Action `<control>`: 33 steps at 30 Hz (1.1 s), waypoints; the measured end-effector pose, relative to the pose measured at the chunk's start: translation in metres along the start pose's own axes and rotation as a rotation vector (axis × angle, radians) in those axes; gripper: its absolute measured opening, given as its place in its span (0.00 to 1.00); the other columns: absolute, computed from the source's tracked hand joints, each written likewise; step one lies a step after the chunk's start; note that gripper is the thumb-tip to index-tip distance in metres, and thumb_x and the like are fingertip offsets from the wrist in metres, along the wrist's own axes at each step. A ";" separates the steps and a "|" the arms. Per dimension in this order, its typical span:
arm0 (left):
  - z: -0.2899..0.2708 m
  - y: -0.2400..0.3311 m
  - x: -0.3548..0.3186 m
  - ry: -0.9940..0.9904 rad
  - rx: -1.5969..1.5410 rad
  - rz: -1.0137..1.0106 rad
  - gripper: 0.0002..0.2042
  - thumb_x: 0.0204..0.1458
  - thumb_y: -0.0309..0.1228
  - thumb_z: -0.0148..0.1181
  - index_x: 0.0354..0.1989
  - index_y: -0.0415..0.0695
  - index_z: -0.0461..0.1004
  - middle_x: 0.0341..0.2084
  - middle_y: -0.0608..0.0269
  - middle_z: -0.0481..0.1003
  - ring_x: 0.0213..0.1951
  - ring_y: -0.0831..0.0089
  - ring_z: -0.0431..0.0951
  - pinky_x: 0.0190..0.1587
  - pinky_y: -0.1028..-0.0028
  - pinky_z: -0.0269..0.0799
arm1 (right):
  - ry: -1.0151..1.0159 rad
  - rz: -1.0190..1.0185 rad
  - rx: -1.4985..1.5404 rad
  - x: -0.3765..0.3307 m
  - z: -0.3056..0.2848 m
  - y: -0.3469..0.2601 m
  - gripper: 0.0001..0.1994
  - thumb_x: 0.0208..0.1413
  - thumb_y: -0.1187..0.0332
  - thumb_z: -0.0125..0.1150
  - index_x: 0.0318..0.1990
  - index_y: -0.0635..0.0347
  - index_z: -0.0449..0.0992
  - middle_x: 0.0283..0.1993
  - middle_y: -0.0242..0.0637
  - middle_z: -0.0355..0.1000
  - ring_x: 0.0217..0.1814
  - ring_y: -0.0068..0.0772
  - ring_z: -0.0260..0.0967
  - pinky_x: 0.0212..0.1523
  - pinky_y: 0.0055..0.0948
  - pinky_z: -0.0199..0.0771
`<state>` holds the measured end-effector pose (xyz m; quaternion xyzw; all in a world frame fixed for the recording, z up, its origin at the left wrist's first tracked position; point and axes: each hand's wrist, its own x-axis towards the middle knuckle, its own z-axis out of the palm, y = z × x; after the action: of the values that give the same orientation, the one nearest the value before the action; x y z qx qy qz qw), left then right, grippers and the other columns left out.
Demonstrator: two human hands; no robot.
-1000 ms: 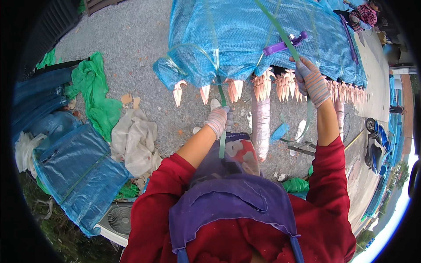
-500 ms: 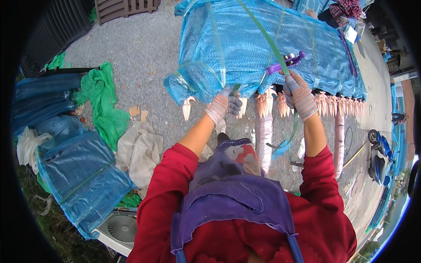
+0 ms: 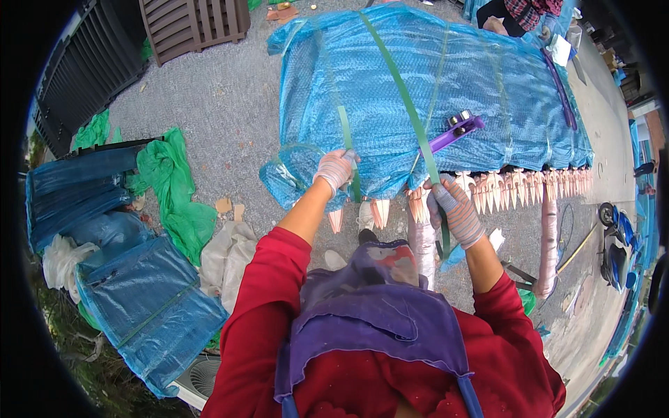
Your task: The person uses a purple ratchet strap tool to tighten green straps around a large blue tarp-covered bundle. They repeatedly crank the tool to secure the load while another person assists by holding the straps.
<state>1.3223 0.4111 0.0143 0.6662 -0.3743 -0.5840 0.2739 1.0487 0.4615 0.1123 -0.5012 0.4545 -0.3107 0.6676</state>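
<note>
In front of me lies a large long bundle (image 3: 369, 90) wrapped in blue bubble wrap, with pointed pinkish pieces (image 3: 502, 189) sticking out along its near edge. A green strap (image 3: 397, 70) runs across its top toward me. My right hand (image 3: 458, 211), in a grey and orange striped glove, is closed round this strap at the near edge. My left hand (image 3: 336, 171), gloved alike, pinches a strap end (image 3: 344, 125) against the wrap; this piece shows above and below the fingers. A purple-handled tool (image 3: 454, 134), apparently a strapping tensioner, rests on the wrap beside the strap.
Pale wrapped posts (image 3: 422, 247) stand below the near edge. Green sheeting (image 3: 171, 195), white cloth (image 3: 226, 261) and another blue-wrapped bundle (image 3: 150, 292) lie at left. Brown slatted panels (image 3: 195, 28) are at far left. A person in a checked sleeve (image 3: 523, 10) is far right, a motorbike (image 3: 613, 244) at right.
My left hand has moved up and left onto the wrap, with the strap end now showing above it. My right hand has come down and left, still gripping its strap.
</note>
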 end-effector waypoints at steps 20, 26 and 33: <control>-0.011 0.012 0.079 -0.052 -0.715 -0.496 0.14 0.61 0.36 0.38 0.37 0.42 0.69 0.11 0.74 0.56 0.12 0.80 0.52 0.17 0.75 0.50 | -0.672 0.037 -0.667 0.123 0.081 0.151 0.11 0.58 0.71 0.48 0.48 0.60 0.69 0.41 0.42 0.73 0.43 0.36 0.72 0.45 0.29 0.69; -0.014 0.031 0.079 -0.151 -0.700 -0.500 0.11 0.59 0.33 0.41 0.39 0.43 0.70 0.09 0.74 0.54 0.10 0.79 0.50 0.16 0.75 0.46 | -0.169 0.103 -0.677 0.163 0.055 0.101 0.11 0.58 0.65 0.47 0.44 0.60 0.71 0.42 0.49 0.72 0.45 0.51 0.69 0.46 0.38 0.68; -0.030 0.042 0.083 -0.094 -0.734 -0.417 0.16 0.61 0.42 0.41 0.44 0.45 0.69 0.11 0.73 0.56 0.11 0.79 0.51 0.15 0.74 0.48 | 0.043 0.121 -0.384 0.159 0.085 0.155 0.08 0.57 0.67 0.52 0.41 0.60 0.73 0.33 0.46 0.71 0.35 0.46 0.70 0.38 0.35 0.70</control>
<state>1.3469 0.3171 0.0059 0.5585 -0.0107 -0.7513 0.3515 1.1833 0.4037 -0.0748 -0.5841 0.5489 -0.1885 0.5674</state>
